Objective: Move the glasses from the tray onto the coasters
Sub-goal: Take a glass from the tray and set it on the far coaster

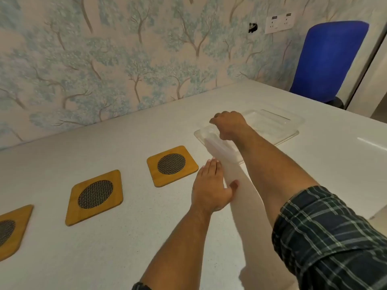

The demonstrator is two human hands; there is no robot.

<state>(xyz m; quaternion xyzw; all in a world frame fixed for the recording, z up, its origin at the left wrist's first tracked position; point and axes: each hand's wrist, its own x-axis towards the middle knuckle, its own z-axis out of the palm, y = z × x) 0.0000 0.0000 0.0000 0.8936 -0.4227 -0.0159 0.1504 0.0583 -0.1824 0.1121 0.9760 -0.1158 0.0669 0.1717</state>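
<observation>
A clear plastic tray (278, 122) lies on the white table at the right. My right hand (229, 124) is over the tray's left end, knuckles up and fingers curled downward. Whatever is under it is hidden, and I see no glass in the tray. My left hand (211, 185) rests flat on the table just in front of the tray's near-left corner, with its fingers straight, its thumb spread, and nothing in it. Three wooden coasters with dark mesh centres lie in a row to the left: the nearest to the tray (172, 165), the middle one (95, 196), and one cut off by the frame edge (8, 229).
The table (125, 237) runs along a wallpapered wall at the back. A blue chair (328, 59) stands beyond the table's far right corner. The table's right edge is close behind the tray.
</observation>
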